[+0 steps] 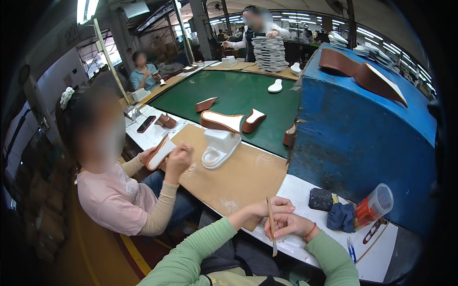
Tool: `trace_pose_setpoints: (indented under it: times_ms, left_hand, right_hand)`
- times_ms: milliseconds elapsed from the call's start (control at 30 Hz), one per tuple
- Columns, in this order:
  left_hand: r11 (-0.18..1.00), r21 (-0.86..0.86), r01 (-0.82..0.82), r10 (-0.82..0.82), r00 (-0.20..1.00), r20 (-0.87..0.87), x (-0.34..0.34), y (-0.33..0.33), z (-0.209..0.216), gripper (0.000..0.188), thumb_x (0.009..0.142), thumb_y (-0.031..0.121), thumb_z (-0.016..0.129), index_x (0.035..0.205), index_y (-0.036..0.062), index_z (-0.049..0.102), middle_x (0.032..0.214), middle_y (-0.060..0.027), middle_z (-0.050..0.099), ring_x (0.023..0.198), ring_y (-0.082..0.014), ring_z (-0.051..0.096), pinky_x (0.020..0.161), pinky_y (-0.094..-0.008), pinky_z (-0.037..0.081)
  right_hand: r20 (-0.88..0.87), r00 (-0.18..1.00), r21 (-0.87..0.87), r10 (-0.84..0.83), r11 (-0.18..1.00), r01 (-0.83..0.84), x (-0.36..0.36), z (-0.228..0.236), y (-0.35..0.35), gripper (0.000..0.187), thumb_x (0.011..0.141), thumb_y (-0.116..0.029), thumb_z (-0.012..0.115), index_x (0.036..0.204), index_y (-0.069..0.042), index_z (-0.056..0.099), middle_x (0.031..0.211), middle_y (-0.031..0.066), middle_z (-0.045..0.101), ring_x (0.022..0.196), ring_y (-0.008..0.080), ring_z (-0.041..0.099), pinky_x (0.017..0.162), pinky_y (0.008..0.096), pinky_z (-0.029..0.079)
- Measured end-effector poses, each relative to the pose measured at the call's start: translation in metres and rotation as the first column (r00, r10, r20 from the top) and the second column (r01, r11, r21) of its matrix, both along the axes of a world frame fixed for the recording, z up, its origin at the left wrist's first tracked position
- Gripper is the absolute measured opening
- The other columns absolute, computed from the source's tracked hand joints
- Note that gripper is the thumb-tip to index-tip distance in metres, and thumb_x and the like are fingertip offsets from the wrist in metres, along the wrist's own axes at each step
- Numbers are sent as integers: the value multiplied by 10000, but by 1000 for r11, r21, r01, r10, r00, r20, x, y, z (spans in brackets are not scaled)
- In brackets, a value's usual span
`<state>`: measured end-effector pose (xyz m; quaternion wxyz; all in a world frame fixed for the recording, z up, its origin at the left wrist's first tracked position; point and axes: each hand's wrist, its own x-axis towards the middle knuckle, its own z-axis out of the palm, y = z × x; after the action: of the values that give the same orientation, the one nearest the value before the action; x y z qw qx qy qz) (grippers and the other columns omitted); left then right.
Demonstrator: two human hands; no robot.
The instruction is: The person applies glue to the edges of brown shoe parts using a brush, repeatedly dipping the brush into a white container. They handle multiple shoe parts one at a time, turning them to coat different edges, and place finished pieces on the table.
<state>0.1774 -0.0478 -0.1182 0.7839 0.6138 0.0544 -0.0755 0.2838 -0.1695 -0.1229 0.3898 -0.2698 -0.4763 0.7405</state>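
Note:
My right hand [292, 226] pinches a thin wooden-handled brush [271, 217], its bristle end pointing down toward the table's front edge. My left hand [275, 207] lies just beyond, close against the right one, its fingers curled with nothing visible in them. The brush handle crosses in front of the left hand. Beyond my hands, a white plastic glue pot [220, 148] stands on a brown board [238, 186]. A co-worker at my left holds a brown wedge sole [161, 152] with a white top face, the other hand raised beside it.
Several wedge soles [222, 121] lie on the green belt [238, 90]. A blue machine housing [353, 124] stands at right. Near my right arm are a black block [320, 199], a dark cloth [341, 217], a clear red-labelled tub [373, 206] and blue snips [351, 250].

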Motion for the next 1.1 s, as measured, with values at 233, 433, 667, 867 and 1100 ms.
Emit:
trace_pose_setpoints:
  times_ms: [233,433,667,867,1100]
  left_hand:
    - [748,559,-358,259,933,251,-1,75,37,93,803,117,646,846,42,611,769,6,611,710,-59,553,636,-215,460]
    - [-481,731,-483,271,711,648,-6,218,105,529,605,34,665,1114,97,537,1220,-151,455,1122,-329,445,918,-400,391]
    - [-521,853,38,591,738,327,-16,251,101,522,595,76,655,1087,80,481,1262,-167,450,1277,-330,318,1014,-604,203]
    - [-339,792,-507,685,444,578,-32,214,117,539,461,186,765,894,39,479,806,-153,625,874,-292,606,900,-385,404]
    - [495,20,-869,816,472,334,-106,88,49,615,741,388,633,1181,9,429,1060,-151,536,939,-197,554,794,-331,465]
  right_hand:
    - [-222,973,100,-60,991,84,20,-18,10,306,801,-43,613,1088,7,518,844,92,591,779,148,570,731,253,441]
    - [-287,936,-39,-206,978,203,26,-31,20,290,811,-30,598,1084,7,511,808,79,572,738,121,553,664,207,428]
    - [-254,938,-50,-236,972,231,25,-26,19,293,806,-20,600,1085,5,513,823,77,574,737,115,554,653,206,434]
    - [-250,930,-61,-270,963,264,25,-31,19,298,805,-22,597,1089,6,511,821,84,581,734,122,554,667,219,437]
    - [-168,931,-75,-325,946,317,20,-27,16,289,815,-29,585,1092,5,508,821,89,584,763,126,557,683,223,438]
